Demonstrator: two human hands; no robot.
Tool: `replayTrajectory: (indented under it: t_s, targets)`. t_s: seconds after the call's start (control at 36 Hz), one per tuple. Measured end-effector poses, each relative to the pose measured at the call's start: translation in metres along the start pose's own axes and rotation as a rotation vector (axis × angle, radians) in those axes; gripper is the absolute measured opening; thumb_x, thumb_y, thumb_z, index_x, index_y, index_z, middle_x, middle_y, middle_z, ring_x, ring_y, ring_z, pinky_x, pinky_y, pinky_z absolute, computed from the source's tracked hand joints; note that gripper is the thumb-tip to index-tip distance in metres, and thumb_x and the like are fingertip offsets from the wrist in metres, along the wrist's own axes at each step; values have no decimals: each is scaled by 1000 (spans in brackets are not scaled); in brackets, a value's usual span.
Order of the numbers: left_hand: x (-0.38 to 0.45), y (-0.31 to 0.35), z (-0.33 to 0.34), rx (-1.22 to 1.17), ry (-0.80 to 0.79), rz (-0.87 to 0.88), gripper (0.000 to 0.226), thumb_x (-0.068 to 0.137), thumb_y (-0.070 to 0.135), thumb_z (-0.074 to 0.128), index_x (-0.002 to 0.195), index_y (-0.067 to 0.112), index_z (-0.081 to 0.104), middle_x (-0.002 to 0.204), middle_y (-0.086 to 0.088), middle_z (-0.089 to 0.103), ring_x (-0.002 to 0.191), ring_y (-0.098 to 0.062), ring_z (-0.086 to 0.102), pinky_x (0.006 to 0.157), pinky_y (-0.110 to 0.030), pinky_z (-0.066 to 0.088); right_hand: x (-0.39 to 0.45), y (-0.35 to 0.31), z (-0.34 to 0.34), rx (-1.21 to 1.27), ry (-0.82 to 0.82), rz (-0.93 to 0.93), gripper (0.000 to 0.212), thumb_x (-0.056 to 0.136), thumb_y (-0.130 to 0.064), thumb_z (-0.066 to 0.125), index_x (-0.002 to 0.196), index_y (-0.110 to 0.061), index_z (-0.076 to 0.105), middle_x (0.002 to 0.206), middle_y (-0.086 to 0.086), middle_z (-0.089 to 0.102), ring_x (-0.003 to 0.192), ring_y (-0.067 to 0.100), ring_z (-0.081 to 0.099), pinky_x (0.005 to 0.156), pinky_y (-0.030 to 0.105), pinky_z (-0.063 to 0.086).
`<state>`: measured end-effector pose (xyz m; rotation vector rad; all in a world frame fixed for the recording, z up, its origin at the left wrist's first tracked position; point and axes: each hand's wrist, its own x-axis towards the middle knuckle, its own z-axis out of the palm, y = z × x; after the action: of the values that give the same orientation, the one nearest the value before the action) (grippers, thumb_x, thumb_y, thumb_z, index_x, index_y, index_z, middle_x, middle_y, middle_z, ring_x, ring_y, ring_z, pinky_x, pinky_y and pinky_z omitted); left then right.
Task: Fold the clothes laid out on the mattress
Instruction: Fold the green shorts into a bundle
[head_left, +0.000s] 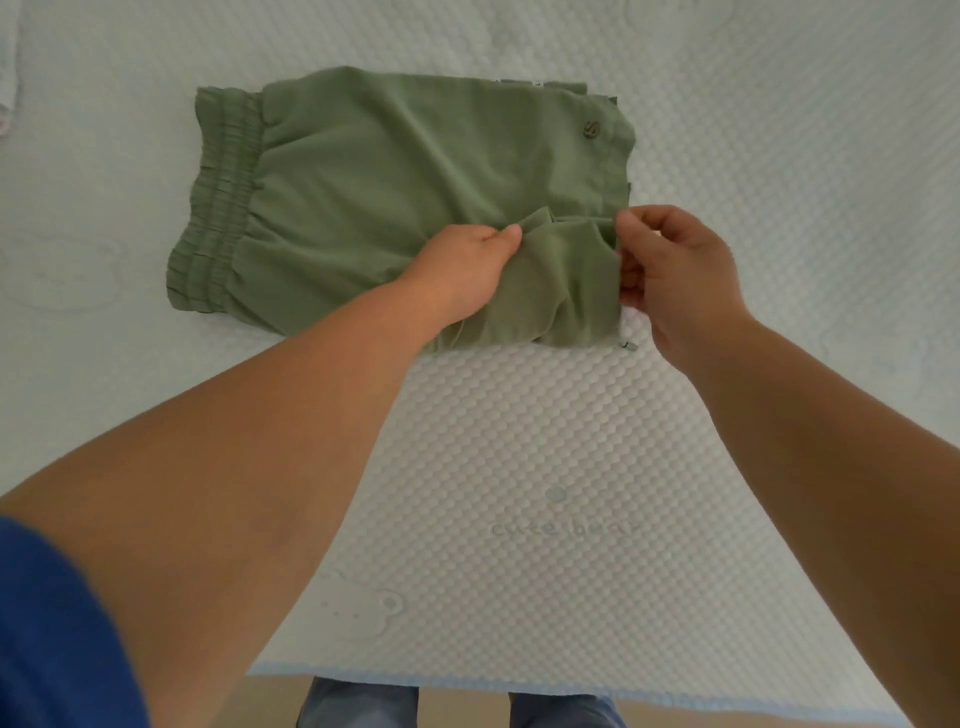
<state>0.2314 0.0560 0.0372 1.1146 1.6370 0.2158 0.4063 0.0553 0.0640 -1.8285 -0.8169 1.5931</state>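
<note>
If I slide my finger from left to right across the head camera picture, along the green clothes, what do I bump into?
Stretchy ribbed waistband of the green fabric garment → left hand, pressing the cloth → bunched green fold → right hand, pinching the garment's edge → bare white bumpy mattress.

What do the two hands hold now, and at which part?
Both hold the green garment at its bunched near corner, opposite the elastic waistband: left hand on the fold, right hand pinching the edge.

Garment (395, 197) on mattress (519, 441), waistband (218, 208) to the left. Left hand (462, 270) on its near edge, right hand (675, 280) at near-right corner.
</note>
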Motion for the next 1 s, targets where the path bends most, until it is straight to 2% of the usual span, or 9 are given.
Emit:
replayTrajectory:
  t_s: [0.17, 0.31, 0.36, 0.47, 0.58, 0.67, 0.75, 0.89, 1.0]
  targets:
    - [-9, -4, -7, -223, -24, 62, 28, 96, 44, 44, 81, 33, 65, 77, 26, 61, 70, 14, 57, 59, 1, 40, -1, -9, -3, -71, -248, 114, 28, 78, -26, 75, 100, -14, 63, 78, 2, 72, 67, 16, 67, 59, 24, 52]
    - [-16, -10, -2, -322, -63, 113, 25, 97, 40, 46, 86, 34, 68, 86, 21, 69, 84, 7, 63, 75, -7, 47, -6, -8, -8, -364, -205, 62, 41, 74, -48, 72, 107, -26, 61, 94, -6, 70, 79, 10, 69, 57, 20, 50]
    - [-19, -11, -1, -318, -57, 168, 26, 97, 37, 45, 84, 34, 68, 81, 23, 69, 81, 9, 63, 73, -7, 47, -9, -4, -8, -457, -177, -5, 42, 72, -43, 75, 108, -31, 59, 93, -11, 68, 80, 4, 67, 58, 17, 50]
    - [-25, -14, -2, -315, -76, 221, 26, 98, 34, 44, 83, 34, 66, 74, 27, 67, 77, 12, 60, 72, -7, 45, -14, -2, -11, -26, -233, -41, 34, 75, -8, 73, 103, -24, 63, 88, -3, 73, 86, 13, 69, 73, 27, 54]
    - [-27, -15, -7, -373, -124, 162, 26, 98, 34, 44, 87, 29, 68, 78, 23, 70, 79, 9, 63, 69, -5, 45, -17, 0, -19, 388, -411, 7, 35, 67, -2, 70, 96, -21, 69, 91, 4, 73, 85, 17, 69, 67, 24, 54]
    - [-22, -15, -10, -351, -186, 25, 25, 96, 40, 46, 90, 31, 68, 86, 21, 70, 89, 1, 65, 73, -9, 48, -13, 3, -17, 412, -300, 21, 30, 69, 3, 67, 88, -19, 75, 91, 2, 73, 88, 16, 69, 67, 22, 54]
    - [-15, -11, -9, -228, -113, -70, 27, 95, 42, 48, 82, 29, 67, 84, 18, 66, 83, -1, 63, 72, -13, 46, -4, 7, -10, 157, -26, 35, 31, 80, 4, 62, 102, -17, 70, 102, -2, 69, 97, 15, 66, 78, 24, 54]
    - [-16, -5, 1, -1, 175, -82, 28, 92, 37, 52, 91, 14, 70, 91, -1, 70, 86, -18, 61, 72, -25, 42, -3, 15, 1, -539, 189, -139, 40, 79, -40, 67, 117, -36, 58, 119, -13, 41, 111, 7, 47, 81, 15, 41]
    - [-42, -8, 6, 110, 548, 104, 30, 85, 30, 59, 112, 18, 62, 89, 9, 58, 83, -12, 55, 76, -22, 38, -25, 18, 7, -805, 266, -542, 35, 87, -30, 59, 121, -19, 60, 130, 6, 43, 120, 19, 36, 100, 34, 33]
